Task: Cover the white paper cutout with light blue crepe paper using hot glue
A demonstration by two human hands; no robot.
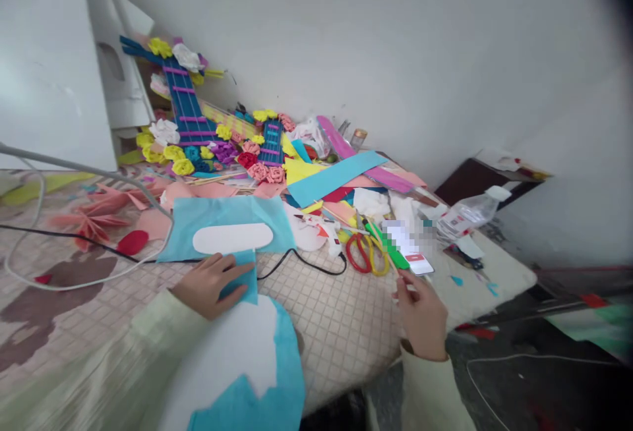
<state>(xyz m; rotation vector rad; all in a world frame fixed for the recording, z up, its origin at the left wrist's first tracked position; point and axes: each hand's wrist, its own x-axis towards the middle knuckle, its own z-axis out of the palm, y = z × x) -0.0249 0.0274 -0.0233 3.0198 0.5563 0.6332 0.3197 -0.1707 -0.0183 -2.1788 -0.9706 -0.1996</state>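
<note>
My left hand lies with fingers spread on a narrow light-blue paper flap. The flap joins a rounded white piece, partly wrapped in blue paper, at the table's front edge. Beyond the fingers rests a blue sheet with a white rounded strip on it. To the right, my right hand pinches the near end of a thin wooden stick, which slants across a green object. Scissors with red and yellow handles lie left of the stick.
A phone and a plastic bottle are at the right. A glue gun with a black cord lies mid-table. Behind are paper guitars with paper flowers, and coloured strips. A pale cable loops at left.
</note>
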